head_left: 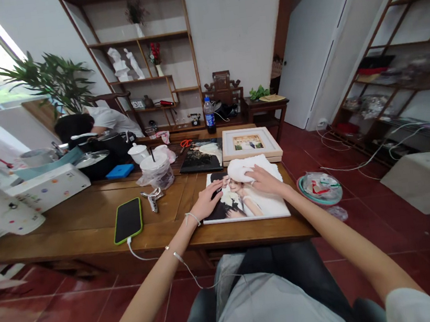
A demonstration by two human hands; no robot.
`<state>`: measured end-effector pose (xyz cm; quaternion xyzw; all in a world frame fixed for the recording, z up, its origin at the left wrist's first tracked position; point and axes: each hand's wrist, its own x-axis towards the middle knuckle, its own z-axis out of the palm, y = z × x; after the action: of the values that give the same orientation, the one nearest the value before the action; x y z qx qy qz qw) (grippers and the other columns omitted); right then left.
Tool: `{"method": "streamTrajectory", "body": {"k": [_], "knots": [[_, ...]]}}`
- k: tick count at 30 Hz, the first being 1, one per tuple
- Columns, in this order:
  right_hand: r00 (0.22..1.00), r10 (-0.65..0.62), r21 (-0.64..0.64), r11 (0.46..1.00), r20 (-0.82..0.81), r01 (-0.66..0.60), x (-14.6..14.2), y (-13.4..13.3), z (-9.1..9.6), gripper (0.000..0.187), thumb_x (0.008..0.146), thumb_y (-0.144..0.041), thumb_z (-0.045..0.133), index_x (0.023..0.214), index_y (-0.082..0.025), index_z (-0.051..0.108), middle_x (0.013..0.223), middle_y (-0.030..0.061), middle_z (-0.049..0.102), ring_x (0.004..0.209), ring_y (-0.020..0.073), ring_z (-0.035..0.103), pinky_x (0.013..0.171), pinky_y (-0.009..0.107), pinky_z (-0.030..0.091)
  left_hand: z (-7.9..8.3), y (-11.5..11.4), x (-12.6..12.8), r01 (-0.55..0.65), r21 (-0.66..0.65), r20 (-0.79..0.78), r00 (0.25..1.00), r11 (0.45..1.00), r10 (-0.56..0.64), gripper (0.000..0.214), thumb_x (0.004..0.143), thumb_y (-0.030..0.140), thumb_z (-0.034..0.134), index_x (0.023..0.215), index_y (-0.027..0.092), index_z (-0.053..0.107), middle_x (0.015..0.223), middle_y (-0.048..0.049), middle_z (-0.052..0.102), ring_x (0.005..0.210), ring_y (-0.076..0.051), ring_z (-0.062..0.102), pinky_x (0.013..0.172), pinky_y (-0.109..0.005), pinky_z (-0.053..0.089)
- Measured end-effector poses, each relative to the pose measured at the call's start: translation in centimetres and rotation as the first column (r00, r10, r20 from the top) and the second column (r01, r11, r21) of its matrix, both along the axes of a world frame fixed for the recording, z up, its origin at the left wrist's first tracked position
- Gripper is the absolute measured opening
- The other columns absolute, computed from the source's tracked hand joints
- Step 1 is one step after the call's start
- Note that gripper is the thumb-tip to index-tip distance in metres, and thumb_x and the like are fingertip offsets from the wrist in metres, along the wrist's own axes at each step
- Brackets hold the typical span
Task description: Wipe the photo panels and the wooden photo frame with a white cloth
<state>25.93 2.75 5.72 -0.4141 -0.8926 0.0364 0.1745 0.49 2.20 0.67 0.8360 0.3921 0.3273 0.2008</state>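
Note:
A photo panel (241, 208) with a white border lies flat at the table's front edge. It shows a dark-clad figure and a figure in white. My left hand (207, 200) rests on its left side, fingers stretched out and holding nothing. Under the fingers of my right hand (266, 181) is a bunched white cloth (239, 169), pressed against the panel's upper part. White material with a ragged edge (271, 167) spreads behind that hand. Just beyond the panel are a light wooden picture frame (272, 149) and a dark photo panel (195, 159).
On the wooden table (181, 234) are a phone (128, 221) on a cable, a silver gadget (152, 200), a lidded cup (156, 170), a blue box (119, 171), scissors (186, 143) and a bottle (210, 117). A person (114, 119) leans down beyond. A basin (319, 188) stands right.

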Motion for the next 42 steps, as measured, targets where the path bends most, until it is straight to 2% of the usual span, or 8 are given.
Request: {"method": "streamTrajectory", "body": {"k": [6, 15, 19, 23, 31, 34, 38, 42], "knots": [[0.999, -0.035, 0.001, 0.999, 0.001, 0.035, -0.3, 0.1, -0.2, 0.043, 0.072, -0.009, 0.040, 0.110, -0.018, 0.057, 0.128, 0.0098, 0.051, 0.120, 0.0242, 0.041, 0.104, 0.050, 0.016, 0.0, 0.0, 0.0, -0.009, -0.006, 0.000, 1.000, 1.000, 0.009, 0.037, 0.088, 0.033, 0.042, 0.123, 0.025, 0.051, 0.132, -0.0047, 0.048, 0.126, -0.021, 0.039, 0.106, -0.042, 0.028], [0.991, 0.122, -0.045, 0.992, 0.063, -0.120, -2.1, -11.0, 0.6, 0.043, 0.062, -0.006, 0.045, 0.099, -0.017, 0.061, 0.131, 0.0123, 0.047, 0.130, 0.0234, 0.027, 0.106, 0.052, 0.008, 0.1, -0.1, 0.1, -0.020, -0.001, -0.006, 1.000, 1.000, 0.020, 0.037, 0.088, 0.034, 0.042, 0.123, 0.024, 0.051, 0.132, -0.0055, 0.049, 0.126, -0.021, 0.038, 0.106, -0.043, 0.027], [0.982, 0.174, -0.075, 0.983, 0.068, -0.169, -2.5, -13.5, 1.2, 0.043, 0.061, -0.006, 0.045, 0.098, -0.020, 0.061, 0.136, 0.0090, 0.042, 0.131, 0.0216, 0.026, 0.107, 0.051, 0.008, 0.2, -0.3, 0.1, -0.017, 0.000, -0.007, 1.000, 1.000, 0.017, 0.038, 0.088, 0.032, 0.041, 0.124, 0.024, 0.050, 0.133, -0.0052, 0.048, 0.126, -0.021, 0.038, 0.106, -0.043, 0.028], [0.985, 0.162, -0.095, 0.983, 0.053, -0.157, -2.1, -11.7, 1.2, 0.044, 0.061, -0.005, 0.044, 0.099, -0.017, 0.061, 0.131, 0.0123, 0.047, 0.129, 0.0198, 0.030, 0.108, 0.046, 0.015, 0.2, -0.2, 0.1, -0.006, 0.004, -0.003, 1.000, 1.000, 0.006, 0.037, 0.088, 0.032, 0.041, 0.124, 0.025, 0.050, 0.133, -0.0047, 0.048, 0.126, -0.021, 0.038, 0.106, -0.043, 0.027], [0.999, 0.030, -0.019, 0.999, 0.043, -0.030, -0.6, -2.2, 0.4, 0.045, 0.070, -0.006, 0.041, 0.111, -0.016, 0.056, 0.127, 0.0112, 0.051, 0.118, 0.0242, 0.042, 0.103, 0.048, 0.023, 0.1, -0.2, 0.1, -0.019, -0.021, -0.013, 1.000, 1.000, 0.019, 0.037, 0.088, 0.032, 0.041, 0.124, 0.025, 0.050, 0.133, -0.0042, 0.047, 0.128, -0.020, 0.036, 0.107, -0.042, 0.026], [0.999, -0.038, -0.011, 0.999, 0.032, 0.038, -0.3, -0.3, 0.4, 0.044, 0.072, -0.007, 0.040, 0.112, -0.015, 0.056, 0.125, 0.0119, 0.052, 0.117, 0.0250, 0.043, 0.102, 0.049, 0.021, 0.1, -0.3, 0.1, -0.016, -0.027, -0.009, 1.000, 1.000, 0.016, 0.037, 0.088, 0.032, 0.041, 0.123, 0.025, 0.050, 0.133, -0.0040, 0.048, 0.128, -0.020, 0.036, 0.106, -0.042, 0.026], [0.998, -0.048, -0.014, 0.999, 0.034, 0.048, -0.7, -1.3, 0.3, 0.043, 0.071, -0.006, 0.040, 0.110, -0.016, 0.057, 0.128, 0.0122, 0.050, 0.127, 0.0241, 0.032, 0.104, 0.051, 0.016, 0.1, -0.2, 0.1, -0.013, -0.020, -0.001, 1.000, 1.000, 0.013, 0.037, 0.088, 0.033, 0.041, 0.123, 0.025, 0.051, 0.132, -0.0044, 0.048, 0.127, -0.020, 0.037, 0.106, -0.043, 0.027], [0.997, 0.040, -0.034, 0.999, 0.064, -0.038, -1.8, -5.9, 0.3, 0.044, 0.065, -0.004, 0.042, 0.104, -0.016, 0.060, 0.125, 0.0135, 0.052, 0.130, 0.0227, 0.027, 0.105, 0.051, 0.012, -0.1, -0.1, 0.1, -0.027, -0.020, 0.001, 1.000, 0.999, 0.027, 0.037, 0.087, 0.033, 0.042, 0.123, 0.025, 0.051, 0.133, -0.0052, 0.047, 0.127, -0.022, 0.038, 0.106, -0.044, 0.027]]}}
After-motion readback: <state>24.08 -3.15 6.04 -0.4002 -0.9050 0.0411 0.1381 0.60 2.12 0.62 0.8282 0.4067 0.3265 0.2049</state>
